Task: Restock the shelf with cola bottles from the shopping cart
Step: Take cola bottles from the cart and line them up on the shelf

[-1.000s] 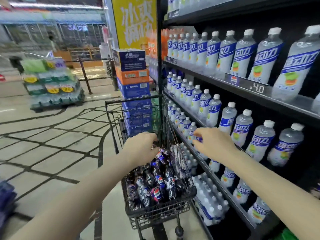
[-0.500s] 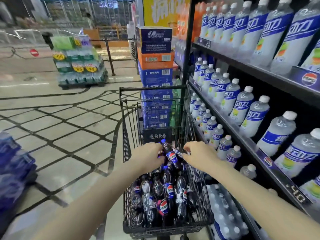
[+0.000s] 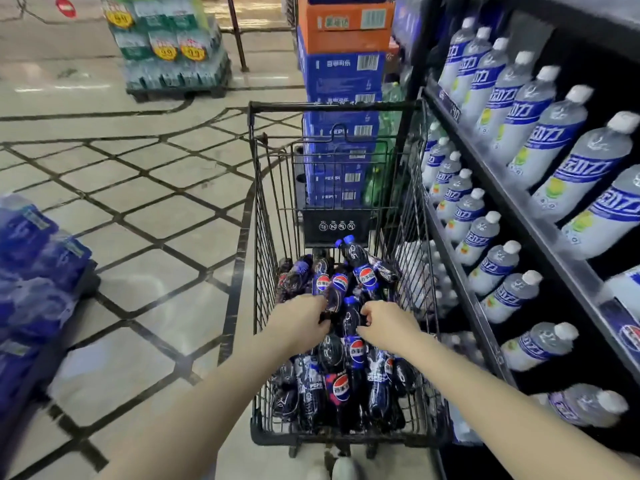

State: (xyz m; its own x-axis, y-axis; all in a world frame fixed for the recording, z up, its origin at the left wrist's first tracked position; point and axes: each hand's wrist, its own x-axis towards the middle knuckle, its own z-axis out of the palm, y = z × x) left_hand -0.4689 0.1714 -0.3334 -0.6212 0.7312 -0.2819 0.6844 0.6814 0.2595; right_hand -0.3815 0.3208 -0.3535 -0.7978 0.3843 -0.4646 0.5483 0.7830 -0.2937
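Both my hands are down in the shopping cart (image 3: 332, 107) at the centre of the frame. My left hand (image 3: 300, 322) and right hand (image 3: 389, 325) curl their fingers around cola bottles (image 3: 351, 344) in the pile. The shelf (image 3: 485, 174) fills the right side.

head view, steeply down into cart (image 3: 254, 209)

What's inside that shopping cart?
The shopping cart holds a pile of cola bottles with blue caps. Both hands, left and right, reach into it. Lower bottles and the cart floor are covered.
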